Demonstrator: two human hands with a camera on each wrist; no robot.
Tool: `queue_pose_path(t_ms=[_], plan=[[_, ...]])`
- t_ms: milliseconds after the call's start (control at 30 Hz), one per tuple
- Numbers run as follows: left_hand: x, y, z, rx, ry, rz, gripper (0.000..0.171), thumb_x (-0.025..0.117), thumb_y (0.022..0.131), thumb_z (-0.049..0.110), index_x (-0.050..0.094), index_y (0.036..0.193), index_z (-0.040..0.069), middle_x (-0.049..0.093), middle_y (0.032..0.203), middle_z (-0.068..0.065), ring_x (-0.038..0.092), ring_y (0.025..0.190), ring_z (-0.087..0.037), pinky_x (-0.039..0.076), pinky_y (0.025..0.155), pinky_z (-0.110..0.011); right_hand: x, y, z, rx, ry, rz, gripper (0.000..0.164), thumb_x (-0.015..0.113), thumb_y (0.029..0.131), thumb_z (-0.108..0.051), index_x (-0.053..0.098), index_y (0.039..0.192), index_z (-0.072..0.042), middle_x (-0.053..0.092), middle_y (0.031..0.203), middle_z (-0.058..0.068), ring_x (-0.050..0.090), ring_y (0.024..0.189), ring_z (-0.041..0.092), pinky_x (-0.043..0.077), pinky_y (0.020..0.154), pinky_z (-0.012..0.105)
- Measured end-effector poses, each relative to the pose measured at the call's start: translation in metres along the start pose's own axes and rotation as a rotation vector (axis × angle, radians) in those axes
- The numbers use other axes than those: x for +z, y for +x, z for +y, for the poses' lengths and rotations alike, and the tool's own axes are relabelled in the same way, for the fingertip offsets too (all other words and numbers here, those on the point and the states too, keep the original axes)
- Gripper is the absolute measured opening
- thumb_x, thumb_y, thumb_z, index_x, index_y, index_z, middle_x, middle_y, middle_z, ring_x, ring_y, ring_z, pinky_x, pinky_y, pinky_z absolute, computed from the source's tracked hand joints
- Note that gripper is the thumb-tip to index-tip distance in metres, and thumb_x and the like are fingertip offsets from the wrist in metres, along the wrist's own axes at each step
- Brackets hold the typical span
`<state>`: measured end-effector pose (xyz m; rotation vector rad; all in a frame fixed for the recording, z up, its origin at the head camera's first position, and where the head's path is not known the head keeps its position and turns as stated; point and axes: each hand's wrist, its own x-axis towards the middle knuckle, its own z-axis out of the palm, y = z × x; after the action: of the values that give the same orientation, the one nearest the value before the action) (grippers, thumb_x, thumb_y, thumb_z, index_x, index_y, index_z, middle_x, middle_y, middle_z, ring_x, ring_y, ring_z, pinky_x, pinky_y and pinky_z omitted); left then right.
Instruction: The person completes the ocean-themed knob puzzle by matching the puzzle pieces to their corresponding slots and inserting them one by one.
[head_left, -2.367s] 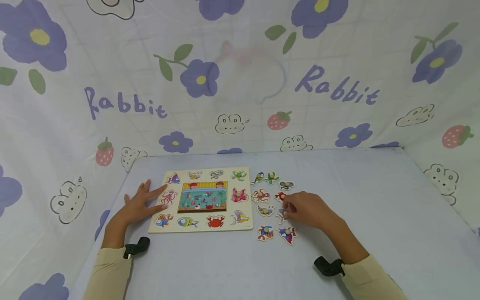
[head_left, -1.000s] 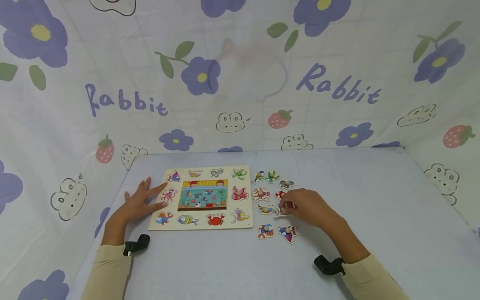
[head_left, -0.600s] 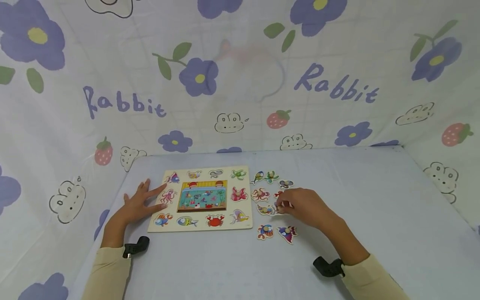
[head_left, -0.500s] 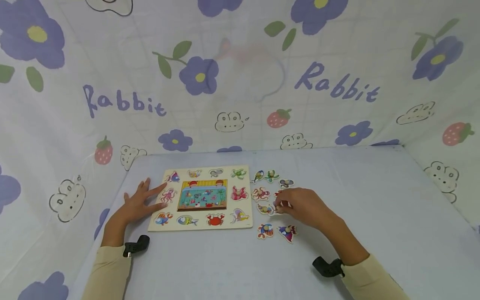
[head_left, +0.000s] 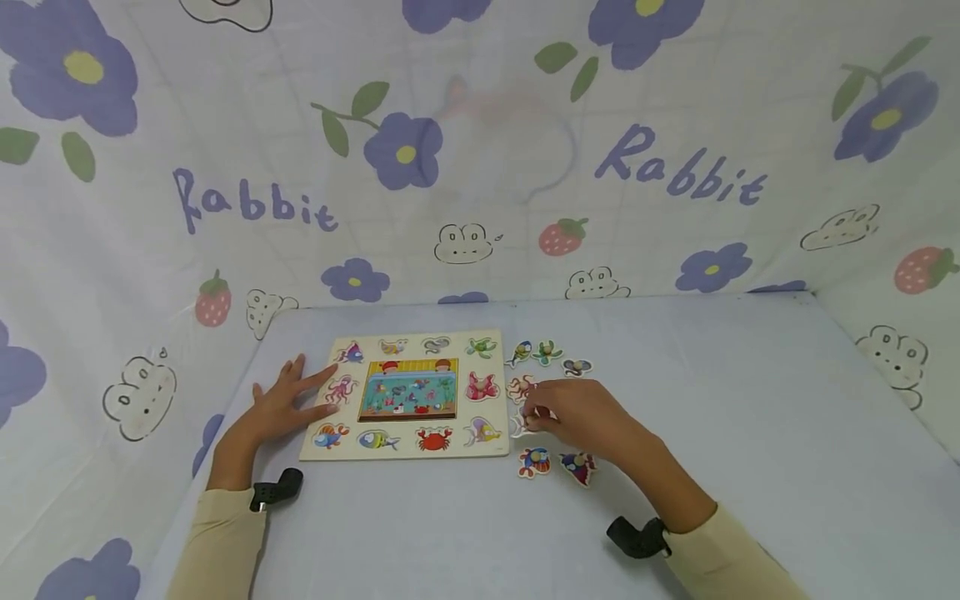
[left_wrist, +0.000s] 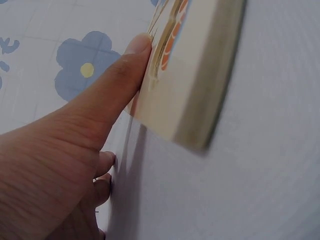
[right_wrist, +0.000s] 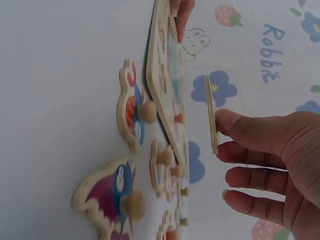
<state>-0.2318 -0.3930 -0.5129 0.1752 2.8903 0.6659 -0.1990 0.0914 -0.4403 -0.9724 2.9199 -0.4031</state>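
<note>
The wooden piece [right_wrist: 211, 114] that the right hand [head_left: 572, 414] pinches near the right edge of the board [head_left: 472, 411] is best held level while the left hand [head_left: 277, 408], fingers apart, steadies the left.

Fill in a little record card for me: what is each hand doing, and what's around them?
Left hand: touching the left side of the puzzle board
Right hand: pinching a puzzle piece above the table
Held piece's design: mostly hidden
Loose pieces: right of the board, with wooden knobs
Backdrop: purple flowers, "Rabbit" lettering
</note>
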Motion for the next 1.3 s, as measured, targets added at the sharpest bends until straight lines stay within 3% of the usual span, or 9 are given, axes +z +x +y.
queue_pose_path(t_ms=[367, 600, 1300], plan=[[0.0, 0.0, -0.001, -0.002, 0.004, 0.001, 0.085, 0.069, 0.088, 0.063, 0.038, 0.158, 0.026, 0.002, 0.167, -0.028, -0.006, 0.152, -0.05, -0.013, 0.105, -0.081, 0.008, 0.02, -0.014, -0.088, 0.018, -0.043, 0.01, 0.08, 0.09, -0.028, 0.077, 0.099, -0.026, 0.07, 0.093, -0.015, 0.055, 0.077, 0.003, 0.049, 0.07, 0.022], [-0.001, 0.0, 0.0, -0.002, 0.007, 0.001, 0.084, 0.068, 0.088, 0.063, 0.038, 0.158, 0.026, 0.001, 0.167, -0.027, -0.005, 0.152, -0.049, -0.013, 0.105, -0.081, 0.014, 0.031, -0.021, -0.135, 0.037, -0.081, 0.01, 0.079, 0.09, -0.03, 0.075, 0.095, -0.024, 0.068, 0.087, -0.015, 0.054, 0.072, 0.005, 0.047, 0.065, 0.022], [-0.004, -0.002, 0.001, 0.004, 0.001, 0.001, 0.083, 0.069, 0.089, 0.061, 0.039, 0.157, 0.024, 0.003, 0.166, -0.029, -0.004, 0.152, -0.05, -0.012, 0.106, -0.081, 0.028, 0.058, -0.031, -0.145, -0.015, -0.155, 0.009, 0.076, 0.093, -0.028, 0.077, 0.1, -0.022, 0.072, 0.092, -0.011, 0.057, 0.077, 0.007, 0.05, 0.076, 0.029]])
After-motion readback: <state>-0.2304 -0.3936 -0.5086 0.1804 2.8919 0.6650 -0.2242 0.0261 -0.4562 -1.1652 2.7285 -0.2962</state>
